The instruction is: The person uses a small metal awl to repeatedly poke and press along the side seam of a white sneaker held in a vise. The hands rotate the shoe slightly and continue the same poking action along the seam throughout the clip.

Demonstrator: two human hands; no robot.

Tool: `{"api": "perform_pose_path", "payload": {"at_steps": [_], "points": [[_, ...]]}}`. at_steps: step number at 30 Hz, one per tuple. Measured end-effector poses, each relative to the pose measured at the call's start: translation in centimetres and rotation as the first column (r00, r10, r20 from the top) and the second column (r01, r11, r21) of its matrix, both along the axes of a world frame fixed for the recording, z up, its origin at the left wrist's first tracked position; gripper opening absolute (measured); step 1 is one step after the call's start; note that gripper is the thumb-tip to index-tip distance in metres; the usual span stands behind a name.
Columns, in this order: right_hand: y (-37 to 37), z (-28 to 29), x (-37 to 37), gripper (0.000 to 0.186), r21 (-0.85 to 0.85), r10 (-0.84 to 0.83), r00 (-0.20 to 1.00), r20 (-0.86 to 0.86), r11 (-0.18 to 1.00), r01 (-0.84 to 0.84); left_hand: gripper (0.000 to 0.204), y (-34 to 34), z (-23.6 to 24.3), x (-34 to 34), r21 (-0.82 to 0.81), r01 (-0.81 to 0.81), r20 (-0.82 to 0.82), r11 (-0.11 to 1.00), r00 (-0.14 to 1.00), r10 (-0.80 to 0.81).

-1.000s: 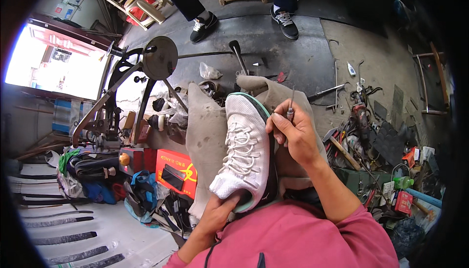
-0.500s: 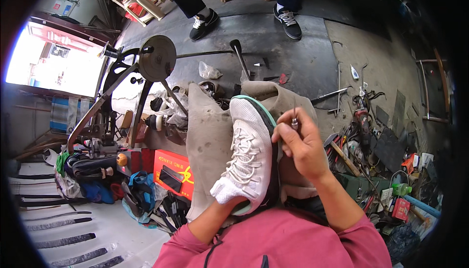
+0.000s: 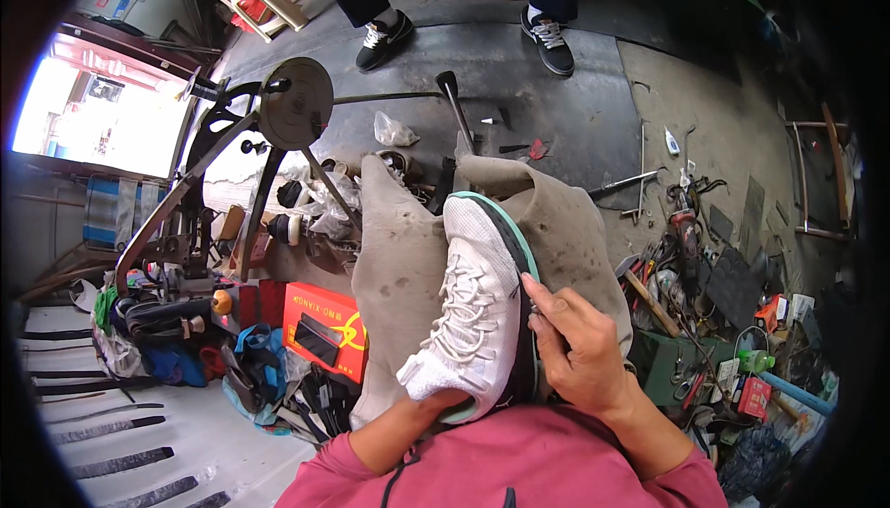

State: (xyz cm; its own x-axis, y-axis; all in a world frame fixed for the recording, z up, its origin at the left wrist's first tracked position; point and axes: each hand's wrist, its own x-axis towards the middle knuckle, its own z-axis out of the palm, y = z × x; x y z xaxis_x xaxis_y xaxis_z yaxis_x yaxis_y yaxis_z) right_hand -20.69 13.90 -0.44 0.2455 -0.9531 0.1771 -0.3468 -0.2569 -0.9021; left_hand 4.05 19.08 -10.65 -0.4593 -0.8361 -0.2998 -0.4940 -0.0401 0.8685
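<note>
A white lace-up sneaker [image 3: 473, 304] with a mint-green and black sole lies tilted over my lap, its toe pointing away. My left hand [image 3: 434, 403] goes in through the ankle opening; only the wrist shows, and its fingers are hidden inside. My right hand [image 3: 582, 346] is closed around a slim awl [image 3: 533, 308], mostly covered by the fingers. The fingertips and the tool meet the sneaker's right side, along the seam between upper and sole. I cannot tell how deep the point sits. A stained grey-brown cloth [image 3: 399, 267] covers my knees beneath the sneaker.
A hand-cranked machine with a large wheel [image 3: 297, 105] stands left. An orange-red box [image 3: 324, 330] with a dark phone [image 3: 317, 339] on it lies beside my lap. Tools, including a hammer [image 3: 652, 304], crowd the right. Opposite, a person's dark shoes [image 3: 385, 42] rest on the floor.
My right hand has come down and toward me, from beside the toe to the sneaker's side. The awl's upright spike no longer shows. The sneaker's toe has shifted slightly right and nearer.
</note>
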Motion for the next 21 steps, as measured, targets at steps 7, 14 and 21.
{"api": "perform_pose_path", "payload": {"at_steps": [7, 14, 21], "points": [[-0.5, 0.2, 1.2, 0.048, -0.021, -0.027, 0.996, -0.088, 0.999, 0.025, 0.06, -0.9, 2.8, -1.7, -0.206, 0.149, 0.185, 0.967, 0.976, -0.111], [-0.7, 0.4, 1.6, 0.053, 0.01, 0.02, 0.959, -0.283, 1.0, -0.018, 0.058, 0.0, -0.6, -0.4, -0.215, 0.128, 0.258, 0.968, 0.964, -0.07], [-0.3, 0.7, 0.3, 0.053, 0.056, 0.047, 0.971, -0.234, 0.998, -0.035, 0.059, 0.4, -0.3, -0.6, -0.194, 0.023, 0.074, 0.981, 0.997, -0.009]]}}
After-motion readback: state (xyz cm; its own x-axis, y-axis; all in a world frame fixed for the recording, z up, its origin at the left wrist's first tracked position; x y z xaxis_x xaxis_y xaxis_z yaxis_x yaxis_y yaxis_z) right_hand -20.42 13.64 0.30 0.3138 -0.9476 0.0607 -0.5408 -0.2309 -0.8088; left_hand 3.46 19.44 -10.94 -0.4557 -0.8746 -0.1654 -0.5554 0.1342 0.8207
